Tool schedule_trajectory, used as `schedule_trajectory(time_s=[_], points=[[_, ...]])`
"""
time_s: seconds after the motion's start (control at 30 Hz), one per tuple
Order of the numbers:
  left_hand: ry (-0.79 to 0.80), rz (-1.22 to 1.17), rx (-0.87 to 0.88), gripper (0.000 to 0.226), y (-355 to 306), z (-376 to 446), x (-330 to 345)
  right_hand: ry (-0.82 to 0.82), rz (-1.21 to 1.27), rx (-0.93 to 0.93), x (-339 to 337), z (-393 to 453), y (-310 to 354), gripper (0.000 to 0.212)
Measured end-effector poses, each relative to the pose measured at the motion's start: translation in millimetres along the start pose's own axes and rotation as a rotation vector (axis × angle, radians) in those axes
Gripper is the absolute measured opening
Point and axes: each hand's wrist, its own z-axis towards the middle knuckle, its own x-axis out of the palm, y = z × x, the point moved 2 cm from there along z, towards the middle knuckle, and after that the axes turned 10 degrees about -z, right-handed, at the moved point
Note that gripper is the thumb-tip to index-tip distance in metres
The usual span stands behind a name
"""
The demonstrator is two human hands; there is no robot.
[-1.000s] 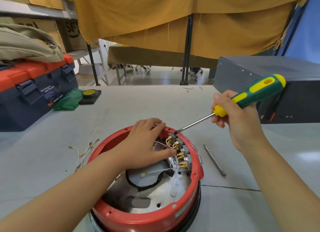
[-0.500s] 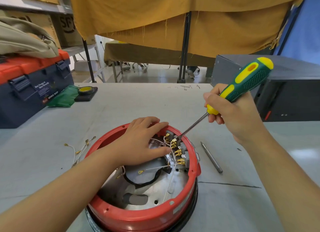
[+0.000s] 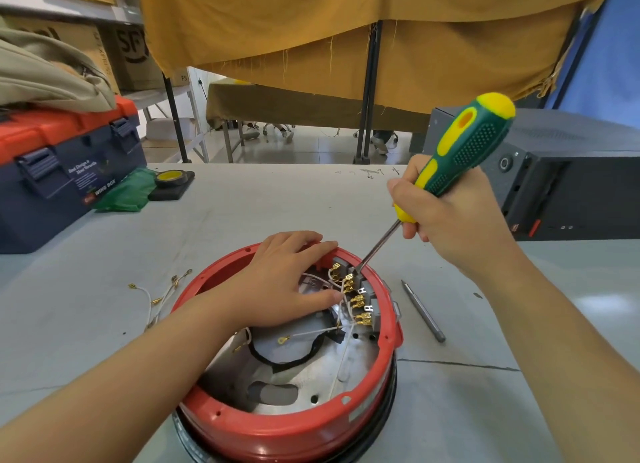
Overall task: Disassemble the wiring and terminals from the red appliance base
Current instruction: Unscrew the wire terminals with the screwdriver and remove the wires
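- Centre of grey table [image 3: 242, 213]: red appliance base [image 3: 287, 424], open side up, metal plate inside.
- Far right inner wall: row of brass terminals [image 3: 358, 301] with white wires [image 3: 341, 324] attached.
- Left hand [image 3: 287, 279]: palm down over the far rim, fingers together and flat, thumb tip touching the wires.
- Right hand [image 3: 450, 217]: fingers wrapped around green-and-yellow screwdriver [image 3: 460, 151], tip down at the uppermost terminals.
- Right of base: loose metal bit [image 3: 423, 311].
- Left of base: detached wires [image 3: 162, 294] with brass ends.
- Far left: toolbox [image 3: 65, 165].
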Motion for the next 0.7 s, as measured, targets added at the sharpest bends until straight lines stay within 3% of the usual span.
schedule_trajectory(time_s=[0.3, 0.53, 0.7], points=[[0.001, 0.006, 0.002, 0.073, 0.9, -0.1, 0.0, -0.018, 0.106, 0.072, 1.0, 5.3, -6.7, 0.03], [-0.002, 0.015, 0.003, 0.072, 0.4, 0.1, 0.1, -0.071, 0.315, 0.309, -3.5, 2.6, -29.4, 0.042], [-0.007, 0.01, 0.004, 0.071, -0.1, -0.2, -0.5, -0.124, 0.41, 0.38, -5.1, -3.8, -43.4, 0.036]])
